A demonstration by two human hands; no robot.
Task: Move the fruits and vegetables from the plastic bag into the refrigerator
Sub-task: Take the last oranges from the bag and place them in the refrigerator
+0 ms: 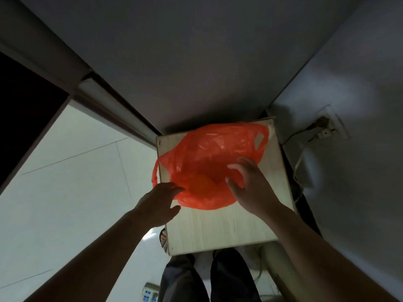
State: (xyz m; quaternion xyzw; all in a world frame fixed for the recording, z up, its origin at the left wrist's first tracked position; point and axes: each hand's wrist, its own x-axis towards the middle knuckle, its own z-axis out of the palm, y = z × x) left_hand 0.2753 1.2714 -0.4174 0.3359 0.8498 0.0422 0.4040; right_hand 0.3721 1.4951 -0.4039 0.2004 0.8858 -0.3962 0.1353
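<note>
A red plastic bag (209,153) lies open on a small light-wood table (220,227). One round orange fruit (199,185) shows through the thin plastic near the bag's front. My left hand (159,203) reaches to the bag's front left edge, fingers straight, fingertips touching the plastic. My right hand (248,186) hovers over the bag's right side with fingers spread and loosely bent, holding nothing. The refrigerator is not clearly identifiable in this view.
A grey wall rises behind the table, and another stands on the right with a socket and plug (325,127) and a trailing cable. A dark doorway (24,114) opens at left over pale floor tiles. A power strip (149,294) lies on the floor by my legs.
</note>
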